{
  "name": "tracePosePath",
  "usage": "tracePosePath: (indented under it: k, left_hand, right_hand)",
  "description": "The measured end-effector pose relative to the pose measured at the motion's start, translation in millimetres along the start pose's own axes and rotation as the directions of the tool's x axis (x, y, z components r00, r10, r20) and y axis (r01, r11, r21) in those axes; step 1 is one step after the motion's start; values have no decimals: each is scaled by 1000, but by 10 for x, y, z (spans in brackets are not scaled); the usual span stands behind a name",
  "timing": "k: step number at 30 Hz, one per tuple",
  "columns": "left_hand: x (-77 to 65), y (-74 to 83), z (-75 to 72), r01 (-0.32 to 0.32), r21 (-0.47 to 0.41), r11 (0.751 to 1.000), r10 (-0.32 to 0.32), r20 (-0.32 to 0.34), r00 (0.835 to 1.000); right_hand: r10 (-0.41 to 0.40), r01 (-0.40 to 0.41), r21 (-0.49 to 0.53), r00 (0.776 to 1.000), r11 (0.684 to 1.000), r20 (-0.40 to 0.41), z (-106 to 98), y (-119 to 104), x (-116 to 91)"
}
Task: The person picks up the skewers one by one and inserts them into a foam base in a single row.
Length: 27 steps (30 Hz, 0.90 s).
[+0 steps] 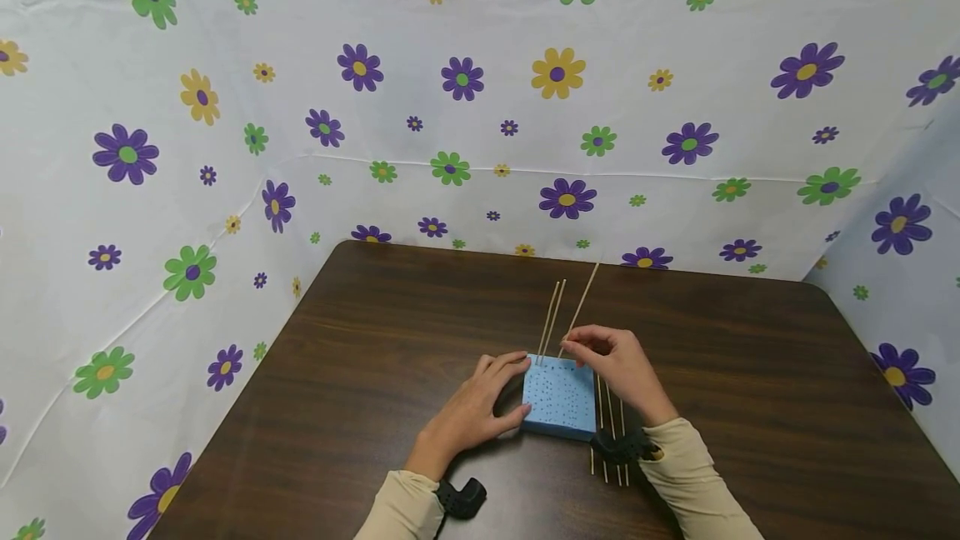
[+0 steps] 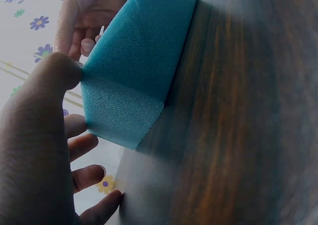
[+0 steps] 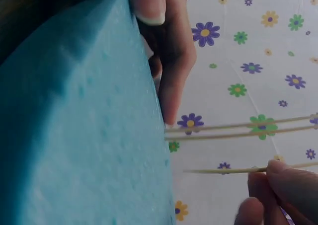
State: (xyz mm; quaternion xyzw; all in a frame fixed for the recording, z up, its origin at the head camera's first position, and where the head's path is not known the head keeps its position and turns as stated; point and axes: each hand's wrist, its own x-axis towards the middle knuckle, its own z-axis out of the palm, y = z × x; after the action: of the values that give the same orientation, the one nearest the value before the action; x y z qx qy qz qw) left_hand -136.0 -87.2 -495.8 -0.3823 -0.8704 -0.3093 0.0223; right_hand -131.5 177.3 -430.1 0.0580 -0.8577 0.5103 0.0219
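A light blue foam block (image 1: pixel 558 397), its top dotted with small holes, lies on the table. My left hand (image 1: pixel 468 415) holds its left side, thumb near the front corner and index finger near the back corner. Two thin wooden skewers (image 3: pixel 238 134) stand upright in the block near its back left corner. Above the back edge, my right hand (image 1: pixel 618 365) pinches another skewer (image 3: pixel 223 171) between thumb and fingertips. That skewer leans to the right in the head view. In the right wrist view its pointed lower tip appears slightly apart from the block's top.
Several loose skewers (image 1: pixel 622 417) lie on the dark wood table (image 1: pixel 405 323) along the block's right side, partly under my right wrist. A white cloth with flower prints (image 1: pixel 480 15) hangs behind and beside the table.
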Motion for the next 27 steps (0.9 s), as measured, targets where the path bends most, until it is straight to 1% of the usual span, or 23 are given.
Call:
tracePosePath:
  k: [8,15,22,27]
  left_hand:
    - [-1,-5,11,-1,-1,1000,1,-2,1000]
    - [4,-2,10,-3,-3,1000,3,-4,1000]
    - [3,-12,12,8,-17,1000,-8,5,1000]
    - [-4,-1,0,7,-10,1000,-7,6,1000]
  right_hand:
    - [-35,35,-27,999,999,-23,95,11,9]
    - [-30,28,-59,999,998,-32,149,18,6]
    - [-47,45,-87,998,995,-32,164,8,-2]
    - [-51,47,-107,998,993,-29,185,-1,1]
